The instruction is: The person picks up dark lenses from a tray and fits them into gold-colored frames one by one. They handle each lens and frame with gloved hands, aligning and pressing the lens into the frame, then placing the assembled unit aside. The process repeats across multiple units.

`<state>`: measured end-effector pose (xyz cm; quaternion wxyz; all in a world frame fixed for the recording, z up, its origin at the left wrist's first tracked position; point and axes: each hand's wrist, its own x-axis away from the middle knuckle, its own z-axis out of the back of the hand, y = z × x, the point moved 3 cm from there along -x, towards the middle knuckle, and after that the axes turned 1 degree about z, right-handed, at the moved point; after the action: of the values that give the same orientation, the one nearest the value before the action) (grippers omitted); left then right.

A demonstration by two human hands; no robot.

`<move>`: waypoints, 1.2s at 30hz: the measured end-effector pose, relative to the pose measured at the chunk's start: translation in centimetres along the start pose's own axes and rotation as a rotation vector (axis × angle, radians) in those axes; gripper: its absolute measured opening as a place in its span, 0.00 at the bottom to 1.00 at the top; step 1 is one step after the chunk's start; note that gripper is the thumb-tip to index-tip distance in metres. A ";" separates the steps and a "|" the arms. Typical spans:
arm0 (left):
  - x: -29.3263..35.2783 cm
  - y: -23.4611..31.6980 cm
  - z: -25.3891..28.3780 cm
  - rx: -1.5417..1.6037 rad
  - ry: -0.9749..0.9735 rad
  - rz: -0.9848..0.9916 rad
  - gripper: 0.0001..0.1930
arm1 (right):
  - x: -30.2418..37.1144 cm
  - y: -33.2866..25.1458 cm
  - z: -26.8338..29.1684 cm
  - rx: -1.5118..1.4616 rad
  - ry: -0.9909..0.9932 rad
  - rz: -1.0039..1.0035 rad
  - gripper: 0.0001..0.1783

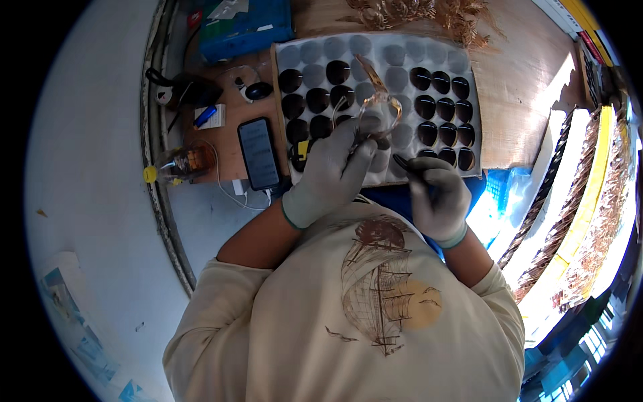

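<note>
A pale glove covers my left hand, whose fingers are closed on a clear amber eyeglass frame above the lens tray. One temple of the frame sticks up and away from me; part of the rim is hidden by my fingers. My right hand, also gloved, pinches a small dark lens, seen nearly edge-on, at the tray's near edge. Beneath both hands lies the white lens tray, with dark sunglass lenses in rows on its left and right sides. Several round hollows in its middle hold no dark lens.
To the left lie a phone, a black mouse-like object and a bottle with a yellow cap. A blue box stands behind. More amber frames are heaped at the back; trays of frames stand at the right.
</note>
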<state>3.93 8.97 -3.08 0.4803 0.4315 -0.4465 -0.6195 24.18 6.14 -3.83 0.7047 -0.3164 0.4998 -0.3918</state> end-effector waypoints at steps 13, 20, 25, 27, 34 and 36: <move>5.6 3.6 1.1 -0.004 -0.323 0.112 0.11 | 0.3 -4.6 -2.1 -0.488 0.081 -0.559 0.14; 6.3 3.3 1.8 0.100 -0.411 0.172 0.13 | -0.4 -0.5 -2.5 -0.992 -0.311 -0.788 0.22; 7.0 2.3 2.4 0.126 -0.451 0.239 0.15 | 0.6 1.0 -3.2 -1.005 -0.383 -0.716 0.21; 7.2 2.1 2.8 0.072 -0.470 0.165 0.16 | 0.8 1.0 -3.1 -0.939 -0.441 -0.704 0.20; 6.5 4.3 2.9 0.032 -0.382 0.230 0.12 | 0.2 -0.7 -2.4 -0.602 -0.404 -0.633 0.15; 6.7 4.0 2.5 -0.006 -0.343 0.223 0.11 | 0.5 -0.7 -2.4 -0.458 -0.395 -0.629 0.15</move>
<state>1.22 2.15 0.68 0.4641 0.2660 -0.5649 -0.6283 21.87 5.18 -4.18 0.5448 -0.6701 0.3088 -0.3985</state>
